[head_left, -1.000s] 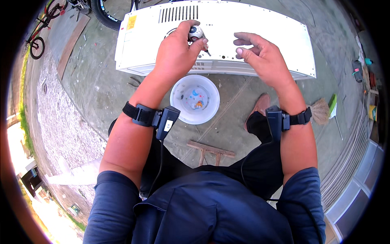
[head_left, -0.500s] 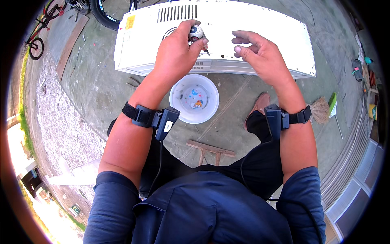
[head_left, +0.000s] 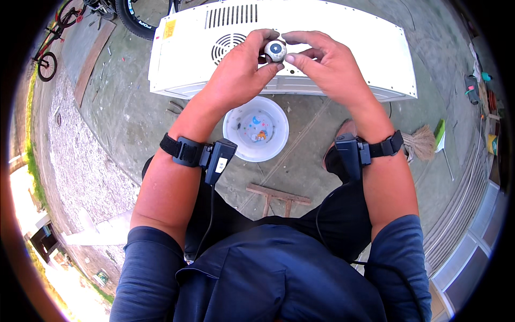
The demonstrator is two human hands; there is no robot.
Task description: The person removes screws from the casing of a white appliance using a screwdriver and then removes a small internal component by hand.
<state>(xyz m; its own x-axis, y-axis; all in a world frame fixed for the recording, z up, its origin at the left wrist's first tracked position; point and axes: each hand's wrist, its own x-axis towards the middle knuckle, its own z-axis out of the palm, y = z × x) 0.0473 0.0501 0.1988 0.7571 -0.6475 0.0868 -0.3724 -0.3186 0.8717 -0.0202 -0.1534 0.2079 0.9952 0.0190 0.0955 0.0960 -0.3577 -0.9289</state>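
Observation:
My left hand is closed on a small round whitish metal piece. A dark disc with a light star sits at the middle of its upward face. The piece is lifted over the near edge of a white sheet-metal cabinet, which lies on the ground. My right hand is close on the right of the piece, thumb and index finger apart. Its thumb tip is at the piece's edge; I cannot tell whether it presses. The underside of the piece is hidden by my left fingers.
A translucent white basin stands below my left hand, between my legs and the cabinet. Nearer lies a small wooden stool. A straw broom and a green dustpan are at the right. Bicycles, including a big tyre, stand far left.
My right hand has moved left to the round piece. My left hand has shifted slightly right and turned the piece, so its starred face now points up.

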